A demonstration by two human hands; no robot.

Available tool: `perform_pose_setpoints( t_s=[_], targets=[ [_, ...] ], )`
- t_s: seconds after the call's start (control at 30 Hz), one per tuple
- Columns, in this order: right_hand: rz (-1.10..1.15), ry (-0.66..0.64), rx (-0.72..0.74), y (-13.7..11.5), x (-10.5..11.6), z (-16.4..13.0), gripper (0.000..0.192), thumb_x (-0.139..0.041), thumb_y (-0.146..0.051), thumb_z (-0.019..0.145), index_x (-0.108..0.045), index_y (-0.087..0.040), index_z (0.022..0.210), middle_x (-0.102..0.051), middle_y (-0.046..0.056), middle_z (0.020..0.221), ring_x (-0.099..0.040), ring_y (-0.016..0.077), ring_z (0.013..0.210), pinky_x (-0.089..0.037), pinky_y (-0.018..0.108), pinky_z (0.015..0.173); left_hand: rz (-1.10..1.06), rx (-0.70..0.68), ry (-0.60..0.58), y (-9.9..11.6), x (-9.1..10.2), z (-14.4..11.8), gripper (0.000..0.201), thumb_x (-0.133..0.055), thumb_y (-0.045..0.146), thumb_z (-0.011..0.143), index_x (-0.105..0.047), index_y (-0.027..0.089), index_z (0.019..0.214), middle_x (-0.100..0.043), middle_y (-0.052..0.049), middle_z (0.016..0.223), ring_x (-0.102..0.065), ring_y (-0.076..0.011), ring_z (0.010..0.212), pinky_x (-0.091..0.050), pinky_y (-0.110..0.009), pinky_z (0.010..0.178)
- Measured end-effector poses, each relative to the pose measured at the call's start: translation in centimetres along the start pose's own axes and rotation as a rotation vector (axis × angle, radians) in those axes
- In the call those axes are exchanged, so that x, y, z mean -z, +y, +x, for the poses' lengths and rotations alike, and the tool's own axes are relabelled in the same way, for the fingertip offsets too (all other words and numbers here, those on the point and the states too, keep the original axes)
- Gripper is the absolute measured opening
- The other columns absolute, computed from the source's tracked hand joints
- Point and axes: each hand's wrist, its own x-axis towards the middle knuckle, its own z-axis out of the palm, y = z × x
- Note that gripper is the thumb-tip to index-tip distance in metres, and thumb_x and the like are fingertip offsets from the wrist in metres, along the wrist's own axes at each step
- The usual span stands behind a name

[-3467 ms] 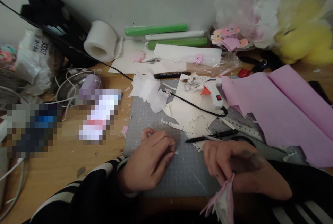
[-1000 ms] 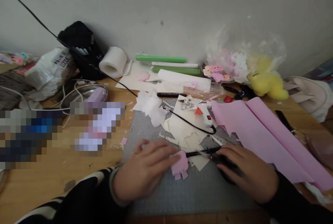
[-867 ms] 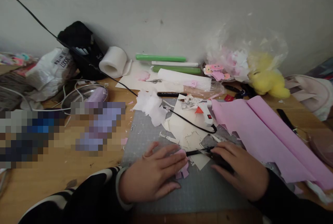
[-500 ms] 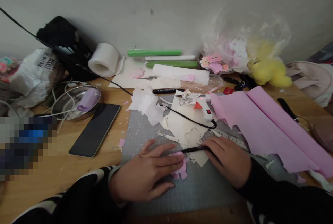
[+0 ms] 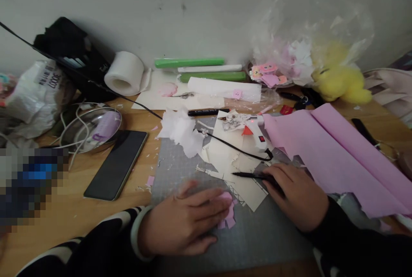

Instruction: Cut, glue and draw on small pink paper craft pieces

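Under the fingertips of my left hand (image 5: 189,223) lies a small pink paper cutout (image 5: 230,212) with tabs along its edge. That hand rests on it with fingers stretched out, hiding its left part. My right hand (image 5: 294,193) is closed around a slim black pen (image 5: 247,175), its tip pointing left above cream paper scraps (image 5: 252,197). Both hands are over a grey cutting mat (image 5: 257,242). Beyond the right hand, a white glue gun (image 5: 257,133) with an orange-red trigger and a small red light lies on the scraps.
Pink sheets (image 5: 341,161) cover the right side. A phone (image 5: 117,165) and a metal bowl (image 5: 69,133) with a cable sit to the left. A black marker (image 5: 207,112), crumpled tissue (image 5: 182,131) and a toilet roll (image 5: 125,73) lie farther back. The glue gun's black cord (image 5: 236,148) crosses the mat.
My right hand has moved right with the pen, whose tip is now farther from the pink cutout. My left hand stays on the cutout. The view has shifted slightly.
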Motion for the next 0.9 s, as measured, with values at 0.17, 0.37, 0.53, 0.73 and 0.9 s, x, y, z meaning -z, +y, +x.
perform_pose_setpoints(
  t_s=[0.17,0.37,0.53,0.73,0.9],
  targets=[
    [0.022,-0.063,-0.007,-0.2,0.2,0.1,0.003,-0.049,-0.016,0.079,-0.052,-0.017,0.078,-0.061,0.005,0.070,-0.059,0.0223,0.065,-0.045,0.035,0.059,0.052,0.035,0.000,0.2,-0.4,-0.2,0.059,-0.052,0.030,0.079,-0.035,0.016,0.134,-0.045,-0.003,0.136,-0.041,-0.0248,0.124,-0.030,-0.039,0.102],
    [0.045,-0.058,0.039,0.0,0.8,0.4,0.008,-0.045,-0.014,0.081,-0.051,-0.018,0.078,-0.061,0.003,0.069,-0.057,0.0193,0.064,-0.042,0.032,0.060,-0.143,0.089,-0.082,-0.2,0.4,0.2,0.061,-0.054,0.023,0.075,-0.036,0.024,0.133,-0.044,0.001,0.137,-0.033,-0.0273,0.128,-0.020,-0.047,0.107],
    [0.036,-0.041,0.086,-0.4,0.7,0.8,0.019,-0.040,-0.019,0.088,-0.055,-0.019,0.077,-0.063,0.004,0.071,-0.059,0.0189,0.067,-0.040,0.032,0.063,-0.173,0.076,-0.052,-0.4,0.2,0.0,0.067,-0.056,0.022,0.073,-0.032,0.024,0.136,-0.044,-0.001,0.137,-0.034,-0.0261,0.128,-0.020,-0.046,0.107],
    [0.118,-0.135,0.059,-0.7,0.8,1.0,0.023,-0.037,-0.026,0.091,-0.059,-0.018,0.088,-0.065,0.004,0.072,-0.060,0.0182,0.066,-0.045,0.031,0.060,-0.088,0.063,-0.084,-0.2,-0.2,-0.5,0.070,-0.055,0.027,0.075,-0.026,0.020,0.138,-0.032,-0.002,0.143,-0.031,-0.0245,0.130,-0.022,-0.040,0.106],
    [0.063,-0.118,0.109,-0.2,0.0,1.7,0.021,-0.040,-0.020,0.088,-0.060,-0.016,0.089,-0.065,0.009,0.085,-0.062,0.0206,0.074,-0.048,0.033,0.063,-0.148,0.106,-0.137,-0.2,-0.3,-0.8,0.075,-0.056,0.030,0.076,-0.018,0.024,0.140,-0.025,0.000,0.146,-0.024,-0.0249,0.133,-0.018,-0.044,0.107]
  ],
)
